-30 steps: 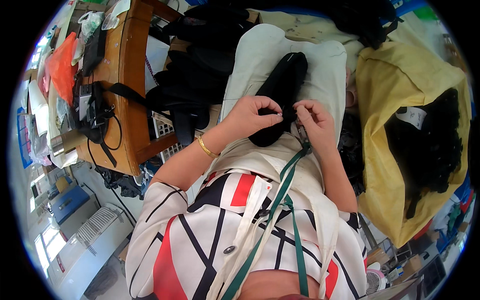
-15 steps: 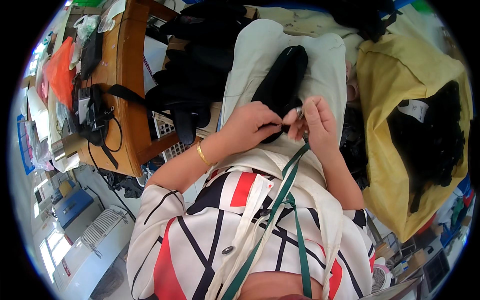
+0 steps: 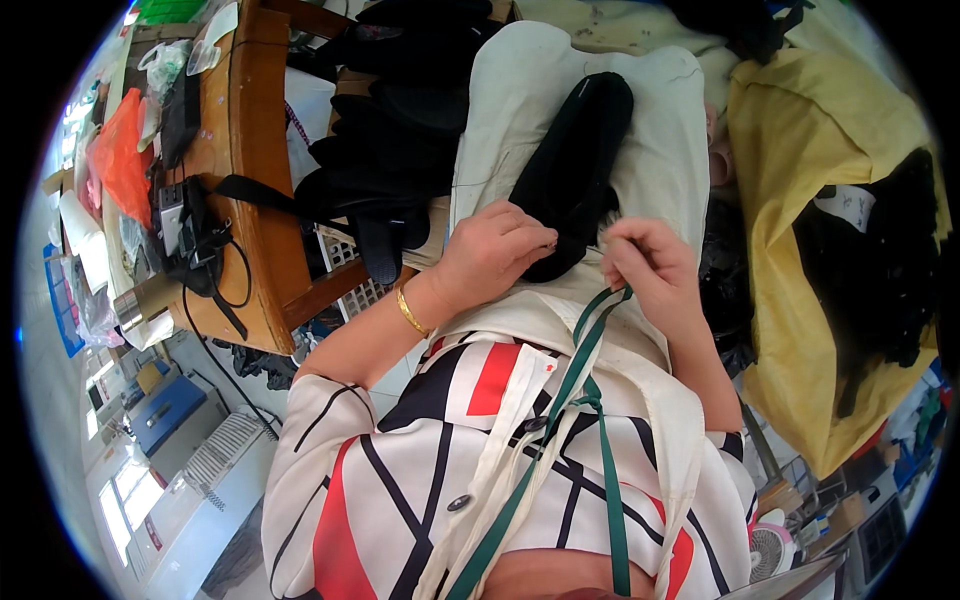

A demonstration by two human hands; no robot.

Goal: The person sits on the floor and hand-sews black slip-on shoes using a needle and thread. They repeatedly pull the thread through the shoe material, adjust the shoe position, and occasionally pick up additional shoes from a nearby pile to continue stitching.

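Observation:
A black cloth shoe [image 3: 577, 150] lies on the cream apron [image 3: 665, 110] over my lap, toe pointing away and slightly right. My left hand [image 3: 492, 248] is beside the shoe's heel end, thumb and fingers pinched together, with the fingertips over the shoe's near left edge. Whatever is in that pinch is too small to name. To the right of the heel, apart from the left, my right hand [image 3: 652, 268] is closed, its thumb against the curled fingers. I cannot make out what it holds. Green apron straps [image 3: 590, 330] run up close below the right hand.
Several black shoes [image 3: 385, 150] are piled at the left, beside a wooden table [image 3: 262, 170] with a black strap [image 3: 255, 190] hanging off it. At the right stands a yellow sack [image 3: 760, 330] with black items inside. An orange plastic bag [image 3: 122, 155] lies on the far left.
My right hand has moved away from my left, to the right and slightly nearer me, so the two are now apart. My left hand has stayed by the shoe's heel.

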